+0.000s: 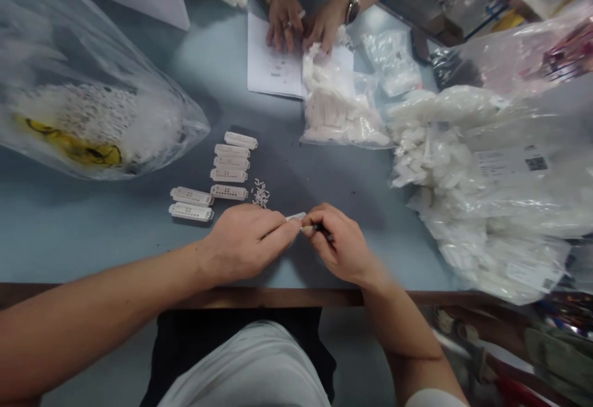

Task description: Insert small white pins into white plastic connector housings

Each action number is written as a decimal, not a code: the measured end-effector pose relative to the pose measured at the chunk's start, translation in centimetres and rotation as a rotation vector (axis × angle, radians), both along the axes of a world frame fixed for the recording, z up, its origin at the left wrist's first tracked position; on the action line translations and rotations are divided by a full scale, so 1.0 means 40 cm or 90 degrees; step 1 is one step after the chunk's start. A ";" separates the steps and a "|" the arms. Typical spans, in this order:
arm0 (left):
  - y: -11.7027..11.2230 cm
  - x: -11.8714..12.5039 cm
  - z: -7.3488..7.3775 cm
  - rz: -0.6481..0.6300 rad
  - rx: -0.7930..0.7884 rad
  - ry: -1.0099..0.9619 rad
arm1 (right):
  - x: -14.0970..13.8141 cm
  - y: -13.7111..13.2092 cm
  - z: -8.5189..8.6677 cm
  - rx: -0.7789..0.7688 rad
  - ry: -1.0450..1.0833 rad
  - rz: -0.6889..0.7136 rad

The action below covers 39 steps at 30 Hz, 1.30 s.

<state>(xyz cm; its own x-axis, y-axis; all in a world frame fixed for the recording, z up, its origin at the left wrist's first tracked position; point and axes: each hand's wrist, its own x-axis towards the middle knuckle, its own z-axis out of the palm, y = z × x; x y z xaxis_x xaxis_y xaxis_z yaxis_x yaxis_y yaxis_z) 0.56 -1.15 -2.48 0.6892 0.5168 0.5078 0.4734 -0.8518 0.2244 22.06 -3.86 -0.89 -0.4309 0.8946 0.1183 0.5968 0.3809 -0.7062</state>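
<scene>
Near the table's front edge, my left hand (pixel 254 239) is closed around a white plastic piece (pixel 295 216), mostly hidden by the fingers. Close against it, my right hand (pixel 340 241) pinches a slim dark tool with a pale tip (pixel 311 228); its exact kind is unclear. The tip is at the white piece, by my left fingertips. Just beyond my left hand lies a small heap of tiny white parts (pixel 260 194). Several white plastic housings (pixel 229 175) with rows of small holes lie to its left, and two more housings (pixel 191 212) sit nearer my left forearm.
A large clear bag of small white parts (pixel 97 113) fills the left. Across the table, another person's hands (pixel 306 21) rest by a paper sheet (pixel 273 73) and a bag of white pieces (pixel 343 110). More filled plastic bags (pixel 482 166) are piled at right.
</scene>
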 end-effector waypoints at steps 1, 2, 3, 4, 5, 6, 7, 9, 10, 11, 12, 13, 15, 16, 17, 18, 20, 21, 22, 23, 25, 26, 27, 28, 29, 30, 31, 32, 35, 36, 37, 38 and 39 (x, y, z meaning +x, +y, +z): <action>0.000 0.000 0.004 -0.008 0.002 -0.013 | -0.002 -0.001 0.001 -0.005 0.011 -0.005; 0.000 0.000 0.006 -0.015 0.008 -0.029 | -0.004 -0.001 0.002 -0.009 0.021 -0.013; 0.000 0.000 0.008 -0.022 0.014 -0.047 | -0.005 -0.001 0.003 -0.013 0.031 -0.019; 0.001 0.000 0.009 -0.025 0.019 -0.063 | -0.006 -0.001 0.003 -0.018 0.041 -0.024; 0.001 0.000 0.008 -0.027 0.023 -0.075 | -0.006 0.000 0.004 -0.025 0.052 -0.031; 0.000 0.001 0.006 -0.027 0.027 -0.084 | -0.006 0.000 0.004 -0.035 0.064 -0.037; 0.000 0.001 0.003 -0.026 0.028 -0.090 | -0.006 0.000 0.005 -0.048 0.078 -0.044; -0.002 0.000 -0.005 -0.028 0.021 -0.098 | -0.006 0.000 0.004 -0.074 0.110 -0.056; -0.004 -0.001 -0.010 -0.028 0.017 -0.102 | -0.006 0.000 0.004 -0.085 0.122 -0.062; -0.005 -0.002 -0.014 -0.028 0.013 -0.108 | -0.008 0.000 0.004 -0.093 0.129 -0.067; -0.006 -0.003 -0.018 -0.025 0.011 -0.113 | -0.009 -0.001 0.004 -0.097 0.132 -0.072; -0.007 -0.005 -0.021 -0.023 0.010 -0.117 | -0.012 -0.001 0.005 -0.097 0.132 -0.076; -0.008 -0.006 -0.025 -0.021 0.007 -0.112 | -0.016 -0.001 0.007 -0.090 0.125 -0.079; -0.007 -0.006 -0.026 -0.020 0.007 -0.107 | -0.017 0.000 0.009 -0.081 0.119 -0.079; -0.007 -0.006 -0.026 -0.018 0.008 -0.099 | -0.017 0.001 0.011 -0.067 0.112 -0.077; -0.005 -0.005 -0.026 -0.014 0.010 -0.088 | -0.014 0.002 0.013 -0.050 0.102 -0.075; -0.001 0.000 -0.026 0.007 0.020 -0.058 | -0.002 0.008 0.016 -0.007 0.072 -0.076; 0.001 0.002 -0.027 0.023 0.024 -0.038 | 0.008 0.011 0.017 0.017 0.052 -0.076; 0.003 0.005 -0.028 0.038 0.026 -0.014 | 0.019 0.015 0.016 0.041 0.028 -0.078; 0.005 0.007 -0.029 0.051 0.022 0.013 | 0.031 0.019 0.015 0.061 0.006 -0.073; 0.006 0.011 -0.030 0.068 0.000 0.070 | 0.054 0.025 0.009 0.102 -0.042 -0.060; 0.007 0.012 -0.031 0.071 -0.015 0.096 | 0.063 0.027 0.005 0.114 -0.071 -0.041; 0.006 0.013 -0.031 0.073 -0.030 0.118 | 0.069 0.028 0.000 0.123 -0.099 -0.020; 0.006 0.014 -0.031 0.076 -0.044 0.136 | 0.072 0.028 -0.003 0.130 -0.126 0.001; 0.005 0.015 -0.031 0.079 -0.056 0.149 | 0.073 0.028 -0.006 0.135 -0.150 0.022; 0.005 0.016 -0.031 0.081 -0.067 0.161 | 0.071 0.027 -0.009 0.142 -0.166 0.037; 0.004 0.017 -0.031 0.080 -0.074 0.169 | 0.069 0.026 -0.010 0.150 -0.177 0.047; 0.004 0.018 -0.032 0.079 -0.078 0.174 | 0.066 0.025 -0.011 0.159 -0.182 0.053; 0.004 0.020 -0.036 0.072 -0.074 0.169 | 0.059 0.023 -0.013 0.172 -0.186 0.069; 0.004 0.020 -0.037 0.070 -0.071 0.163 | 0.058 0.023 -0.014 0.172 -0.185 0.072; 0.004 0.020 -0.038 0.067 -0.070 0.157 | 0.058 0.023 -0.015 0.171 -0.184 0.076; 0.005 0.020 -0.039 0.064 -0.069 0.152 | 0.059 0.023 -0.016 0.170 -0.182 0.079; 0.005 0.020 -0.039 0.061 -0.068 0.148 | 0.060 0.023 -0.017 0.168 -0.182 0.083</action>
<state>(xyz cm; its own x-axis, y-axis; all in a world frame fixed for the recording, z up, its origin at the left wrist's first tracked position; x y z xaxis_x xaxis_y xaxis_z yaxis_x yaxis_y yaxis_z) 1.34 -0.96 -4.03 0.7263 0.6278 0.2799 0.6004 -0.7777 0.1863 24.45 -2.93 -1.58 -0.5877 0.7850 0.1959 0.6892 0.6126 -0.3869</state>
